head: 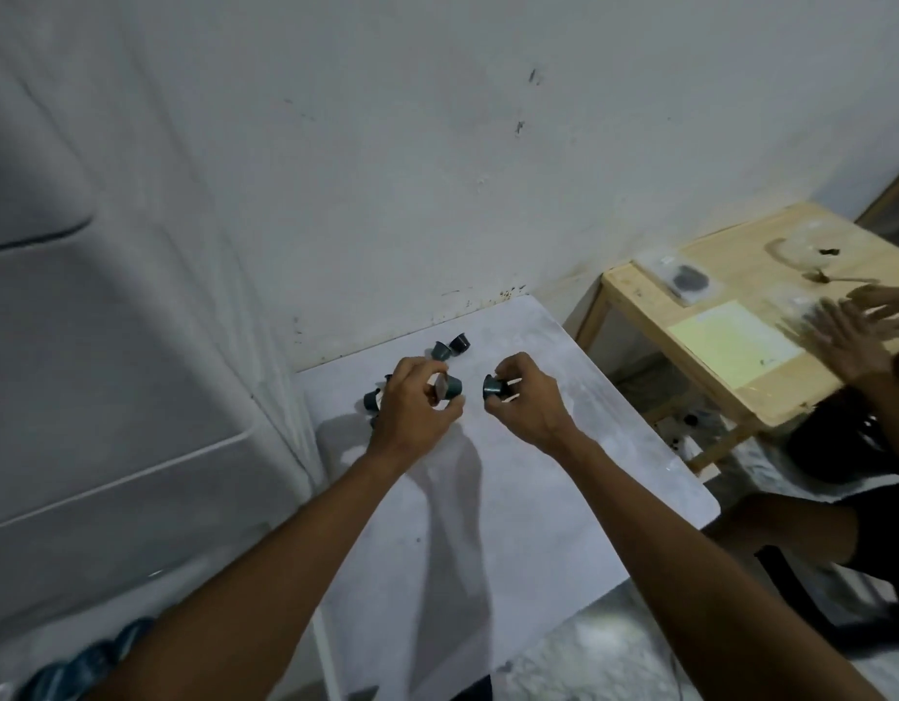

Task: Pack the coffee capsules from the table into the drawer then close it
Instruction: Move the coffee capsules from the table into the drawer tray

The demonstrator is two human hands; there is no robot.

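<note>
White wall fills the back. A big white plastic cabinet stands on the left, right beside the white bench; can't tell whether a drawer is open. The wooden bench on the right stands apart from the white one and carries a pale yellow sheet and a clear bag with something dark inside. A second person's hands are over it, blurred.

Left hand is over the far-left part of the white bench, fingers curled, pinching the left capsule, dark and lying sideways. Right hand is just beside it, fingers curled round the right capsule, rim facing the left hand. The held capsules are near each other, not touching.

Two loose capsules sit on the white bench just beyond the left hand, near the wall edge; touching or not, can't tell. Another, the hidden capsule, is partly covered on the left hand's outer side.
</note>
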